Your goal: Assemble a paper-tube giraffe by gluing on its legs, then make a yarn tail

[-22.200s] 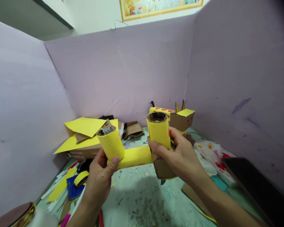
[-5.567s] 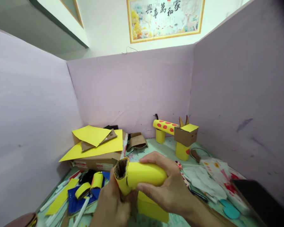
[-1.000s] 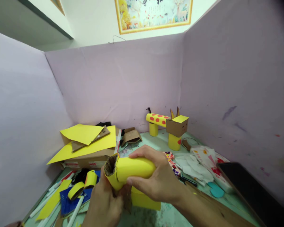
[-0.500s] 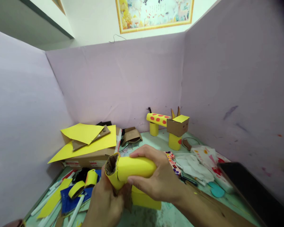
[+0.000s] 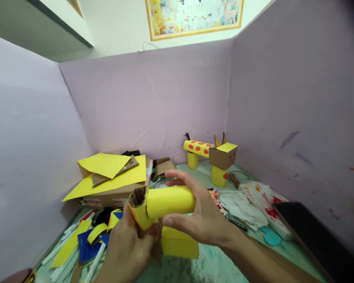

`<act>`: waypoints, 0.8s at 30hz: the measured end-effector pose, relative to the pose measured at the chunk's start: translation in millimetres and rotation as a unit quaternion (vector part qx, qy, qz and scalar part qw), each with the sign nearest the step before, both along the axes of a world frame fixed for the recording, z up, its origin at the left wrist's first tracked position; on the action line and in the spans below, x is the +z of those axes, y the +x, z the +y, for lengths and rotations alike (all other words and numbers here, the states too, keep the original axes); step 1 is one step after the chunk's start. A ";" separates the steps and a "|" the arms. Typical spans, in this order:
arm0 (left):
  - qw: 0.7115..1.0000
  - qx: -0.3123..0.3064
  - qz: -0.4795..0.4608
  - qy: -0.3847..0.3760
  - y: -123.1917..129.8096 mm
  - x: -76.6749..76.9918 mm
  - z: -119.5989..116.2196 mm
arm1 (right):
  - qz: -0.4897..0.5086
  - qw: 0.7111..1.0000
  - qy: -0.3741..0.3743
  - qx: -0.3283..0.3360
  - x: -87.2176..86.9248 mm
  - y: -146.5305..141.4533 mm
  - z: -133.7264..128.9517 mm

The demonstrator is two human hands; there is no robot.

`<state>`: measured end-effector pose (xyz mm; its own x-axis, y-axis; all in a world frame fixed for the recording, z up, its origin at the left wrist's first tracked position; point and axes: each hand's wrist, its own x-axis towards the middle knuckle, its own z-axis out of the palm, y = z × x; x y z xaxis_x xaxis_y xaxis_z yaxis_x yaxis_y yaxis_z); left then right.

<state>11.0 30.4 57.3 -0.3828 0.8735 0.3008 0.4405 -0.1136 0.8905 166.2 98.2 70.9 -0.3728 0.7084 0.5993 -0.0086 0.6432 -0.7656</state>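
My left hand (image 5: pixel 128 245) is closed round a short upright yellow tube (image 5: pixel 141 214), whose open top shows brown cardboard inside. A longer yellow tube (image 5: pixel 171 200) lies sideways against it, touching its right side. My right hand (image 5: pixel 208 220) is at the far end of the longer tube, thumb and fingers spread apart above and below it, the palm close to the tube's end. Below my hands a yellow paper-covered box (image 5: pixel 179 248) sits on the table, partly hidden by the right hand.
A cardboard giraffe-like figure (image 5: pixel 222 157) with red spots stands at the back right. Yellow sheets lie on a cardboard box (image 5: pixel 106 191) at left. Markers and yellow rings (image 5: pixel 96 234) clutter the left front. Tissues (image 5: pixel 242 204) and a dark phone-like slab (image 5: pixel 309 239) are at right.
The fingers of my right hand have loosened from the longer tube and slid right to its end. My left hand still grips the upright tube, which has shifted slightly left and up.
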 end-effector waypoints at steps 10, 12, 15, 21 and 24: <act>0.991 -0.033 -0.118 -0.057 -16.3 19.4 1.5 | 0.114 0.989 -0.094 -0.010 0.7 29.3 37.5; 0.968 -0.049 -0.236 -0.068 -21.2 23.0 0.4 | 0.103 0.985 -0.134 -0.019 -0.1 33.3 46.1; 0.912 -0.066 -0.396 -0.080 -26.1 24.2 -0.3 | 0.047 0.981 -0.187 -0.024 -6.5 31.2 54.0; 0.842 -0.181 -0.494 -0.116 -31.9 7.0 6.5 | -0.062 0.977 -0.202 0.019 -23.0 10.4 52.7; 0.805 -0.257 -0.512 -0.153 -30.5 -3.2 11.1 | -0.015 0.981 -0.194 0.025 -22.3 6.3 49.3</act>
<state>-19.5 41.5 54.1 0.1424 0.9691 -0.2013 -0.5775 0.2465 0.7783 172.6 147.6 48.6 -0.4262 0.8610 0.2774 -0.0068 0.3037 -0.9528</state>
